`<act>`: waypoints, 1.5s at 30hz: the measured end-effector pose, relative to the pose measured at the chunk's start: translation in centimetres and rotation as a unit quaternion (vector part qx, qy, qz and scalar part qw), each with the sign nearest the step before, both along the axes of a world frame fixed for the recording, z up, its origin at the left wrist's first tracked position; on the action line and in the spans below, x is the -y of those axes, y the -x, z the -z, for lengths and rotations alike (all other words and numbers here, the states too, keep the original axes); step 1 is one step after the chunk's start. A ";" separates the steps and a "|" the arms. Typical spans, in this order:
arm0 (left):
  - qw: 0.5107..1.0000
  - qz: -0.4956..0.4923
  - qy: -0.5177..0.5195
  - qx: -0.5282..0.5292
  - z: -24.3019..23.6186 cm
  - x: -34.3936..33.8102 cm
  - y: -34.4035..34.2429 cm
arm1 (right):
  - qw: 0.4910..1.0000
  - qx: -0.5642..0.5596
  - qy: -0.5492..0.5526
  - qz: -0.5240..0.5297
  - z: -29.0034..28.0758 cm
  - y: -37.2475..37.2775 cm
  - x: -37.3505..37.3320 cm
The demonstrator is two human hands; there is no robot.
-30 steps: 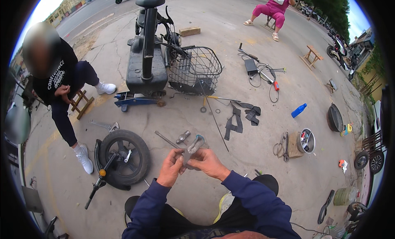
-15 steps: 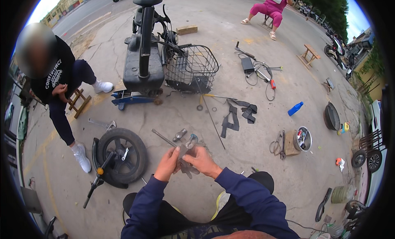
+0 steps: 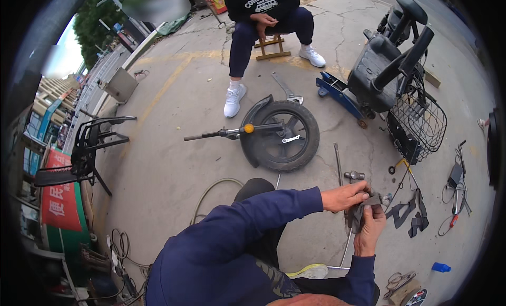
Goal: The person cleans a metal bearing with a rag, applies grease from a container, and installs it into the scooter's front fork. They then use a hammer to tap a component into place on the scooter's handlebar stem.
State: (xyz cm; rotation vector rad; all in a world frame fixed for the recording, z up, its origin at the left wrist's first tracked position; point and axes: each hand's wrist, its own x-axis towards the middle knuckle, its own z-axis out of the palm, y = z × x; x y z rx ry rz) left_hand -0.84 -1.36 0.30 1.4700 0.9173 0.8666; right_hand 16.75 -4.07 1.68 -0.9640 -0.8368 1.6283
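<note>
My left hand and my right hand meet low right of centre, both closed on a dark grey flexible piece. It looks like rubber or cloth; the fingers cover much of it. Just beyond them lie a hammer-like metal tool and a long metal bar. Black strips rest on the ground to the right. Up and to the left lies a black wheel with its fork and mudguard, an orange reflector on the fork and a small wrench on the wheel.
A seated person faces me beyond the wheel, near an adjustable wrench. At right a scooter body with a wire basket stands by a blue floor jack. A black chair frame is at left; a blue bottle lies low right.
My view has swung to the left, so the wheel and the seated person now appear nearer the middle. Both hands still grip the grey piece, with my left hand now reaching across above it.
</note>
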 end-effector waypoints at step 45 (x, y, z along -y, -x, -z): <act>0.835 -0.042 0.403 0.371 5.6 -2.7 -1.1 | 0.970 -0.183 -0.102 0.119 -5.6 -12.3 -2.3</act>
